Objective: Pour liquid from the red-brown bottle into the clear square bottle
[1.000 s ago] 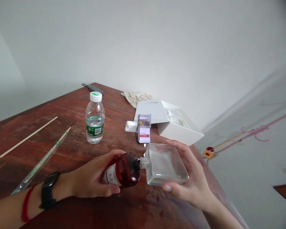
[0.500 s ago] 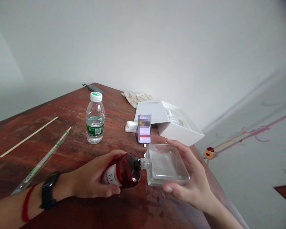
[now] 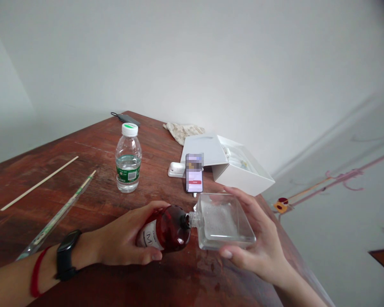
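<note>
My left hand (image 3: 132, 234) is wrapped round a reddish-brown bottle (image 3: 173, 230) with a white label, tilted on its side with its neck to the right. A square clear glass bottle (image 3: 222, 221) lies sideways in my right hand (image 3: 259, 238), thumb on the near side and fingers on the far side. Its threaded neck points left and meets the mouth of the brown bottle. Whether the two mouths touch or sit slightly apart, I cannot tell. Some moisture or liquid shows inside the clear bottle. Both bottles are held above the wooden table (image 3: 192, 281).
Beyond the bottles, a phone (image 3: 194, 175) leans near a white earbud case (image 3: 176, 169) and an open white box (image 3: 243, 172). A water bottle (image 3: 128, 157) stands left. A bare chopstick (image 3: 40, 183) and a wrapped chopstick (image 3: 60, 213) lie farther left. A cloth (image 3: 183, 131) lies behind.
Hardly anything differs. Both hands hold the two bottles in the same pose, and the whole view has shifted by only a few pixels.
</note>
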The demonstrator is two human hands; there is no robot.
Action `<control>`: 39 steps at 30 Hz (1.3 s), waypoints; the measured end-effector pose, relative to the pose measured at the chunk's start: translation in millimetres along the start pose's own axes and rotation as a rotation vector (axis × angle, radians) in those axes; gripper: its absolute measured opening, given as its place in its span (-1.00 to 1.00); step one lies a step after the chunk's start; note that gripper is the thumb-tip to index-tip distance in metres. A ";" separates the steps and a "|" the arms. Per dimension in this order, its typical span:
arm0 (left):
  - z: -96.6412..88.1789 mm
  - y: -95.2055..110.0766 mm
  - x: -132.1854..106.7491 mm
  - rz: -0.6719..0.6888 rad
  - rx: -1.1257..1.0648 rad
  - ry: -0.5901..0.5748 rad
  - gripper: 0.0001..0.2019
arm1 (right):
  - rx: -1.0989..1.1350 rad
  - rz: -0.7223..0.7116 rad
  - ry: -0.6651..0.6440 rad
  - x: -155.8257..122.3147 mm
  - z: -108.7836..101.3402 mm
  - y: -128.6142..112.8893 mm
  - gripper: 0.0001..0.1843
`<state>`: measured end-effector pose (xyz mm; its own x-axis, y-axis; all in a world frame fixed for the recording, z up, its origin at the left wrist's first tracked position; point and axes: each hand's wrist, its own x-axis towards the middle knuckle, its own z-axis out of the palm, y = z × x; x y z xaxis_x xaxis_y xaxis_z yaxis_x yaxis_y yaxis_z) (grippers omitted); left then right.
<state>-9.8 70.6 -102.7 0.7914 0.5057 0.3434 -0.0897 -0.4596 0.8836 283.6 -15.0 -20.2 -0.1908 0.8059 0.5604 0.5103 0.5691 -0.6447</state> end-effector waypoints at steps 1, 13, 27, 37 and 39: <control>0.0 0.0 0.2 0.004 -0.005 -0.003 -0.31 | -0.008 -0.001 0.003 0.0 -0.1 0.1 -0.12; -0.2 1.0 0.2 -0.014 0.005 0.009 -0.30 | -0.070 -0.018 0.016 -0.2 0.4 -1.1 -0.09; 0.1 4.2 1.0 -0.011 0.002 0.006 -0.30 | -0.087 -0.044 0.011 0.0 0.1 -1.3 -0.08; -0.5 4.0 1.1 -0.017 0.022 0.012 -0.28 | -0.074 -0.025 0.035 -1.7 0.9 -0.2 -0.06; -0.7 3.7 1.1 -0.008 0.026 0.010 -0.29 | -0.075 -0.021 0.034 -1.9 1.1 -0.1 -0.04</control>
<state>-9.8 70.0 -98.8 0.7862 0.5162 0.3398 -0.0680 -0.4742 0.8778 283.0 -16.4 -21.8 -0.1738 0.7872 0.5918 0.5682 0.5710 -0.5926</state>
